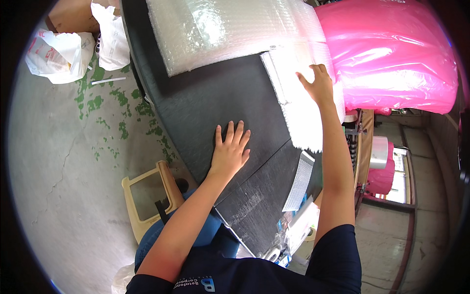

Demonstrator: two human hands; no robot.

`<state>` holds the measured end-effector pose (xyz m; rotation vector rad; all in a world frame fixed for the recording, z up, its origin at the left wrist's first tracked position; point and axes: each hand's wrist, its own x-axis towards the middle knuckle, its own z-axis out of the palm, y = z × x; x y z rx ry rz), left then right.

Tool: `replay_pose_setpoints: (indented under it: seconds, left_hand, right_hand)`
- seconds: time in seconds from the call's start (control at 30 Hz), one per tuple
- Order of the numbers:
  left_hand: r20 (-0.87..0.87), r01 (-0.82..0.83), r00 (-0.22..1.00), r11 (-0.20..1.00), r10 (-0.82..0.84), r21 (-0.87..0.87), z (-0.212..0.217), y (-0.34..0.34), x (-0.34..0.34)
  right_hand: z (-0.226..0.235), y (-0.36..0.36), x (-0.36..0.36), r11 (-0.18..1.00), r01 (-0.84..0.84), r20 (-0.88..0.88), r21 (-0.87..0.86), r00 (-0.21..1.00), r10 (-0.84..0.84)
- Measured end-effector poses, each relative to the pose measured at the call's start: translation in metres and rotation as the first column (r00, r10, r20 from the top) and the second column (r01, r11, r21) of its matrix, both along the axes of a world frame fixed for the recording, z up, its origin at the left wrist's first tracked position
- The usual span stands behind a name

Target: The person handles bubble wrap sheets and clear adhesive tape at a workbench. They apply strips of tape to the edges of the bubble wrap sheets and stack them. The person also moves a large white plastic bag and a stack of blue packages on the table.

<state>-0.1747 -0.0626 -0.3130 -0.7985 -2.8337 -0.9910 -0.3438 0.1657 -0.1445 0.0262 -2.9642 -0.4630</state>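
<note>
My left hand (230,152) lies flat on the black tabletop (215,98), its fingers spread and nothing in it. Farther right, my right hand (319,87) is over a bright white stack of what look like bubble wrap sheets (298,115). Its thumb stands apart from the fingers, and I cannot tell whether the fingertips touch the stack. A jagged edge shows at the near end of the stack. Beyond it, a large clear bubble wrap sheet or pile (220,34) covers the far part of the table.
A big pink plastic-wrapped bundle (391,59) bulges at the far right. A narrow bubble wrap strip (298,183) lies near my right forearm. White plastic bags (63,56) sit on the floor at far left. A beige stool-like frame (129,196) stands left of the table.
</note>
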Motion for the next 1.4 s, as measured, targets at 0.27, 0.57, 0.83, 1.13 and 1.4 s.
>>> replay_pose_setpoints:
  seconds: [0.27, 0.57, 0.83, 1.13, 1.4]
  left_hand:
    - [0.006, 0.018, 1.0, 1.0, -0.018, -0.006, 0.002, 0.001, 0.0]
    - [0.015, 0.025, 1.0, 0.999, -0.025, -0.021, 0.003, 0.0, 0.0]
    - [0.016, 0.027, 1.0, 0.999, -0.026, -0.039, 0.002, 0.0, -0.001]
    - [0.025, 0.028, 0.999, 0.999, -0.027, -0.034, 0.002, 0.001, -0.001]
    - [0.029, 0.034, 0.999, 0.998, -0.033, -0.047, 0.002, 0.0, -0.001]
  right_hand:
    - [0.003, 0.02, -0.002, 0.991, -0.084, -0.014, -0.105, 0.996, 0.083]
    - [0.009, 0.013, 0.001, 0.988, -0.061, 0.073, -0.142, 0.995, 0.072]
    - [0.007, 0.013, -0.001, 0.982, -0.04, 0.078, -0.183, 0.995, 0.055]
    - [-0.002, 0.009, 0.0, 0.997, -0.005, 0.045, -0.078, 0.999, 0.009]
    - [-0.004, 0.009, 0.001, 0.992, -0.024, 0.061, -0.127, 0.998, 0.032]
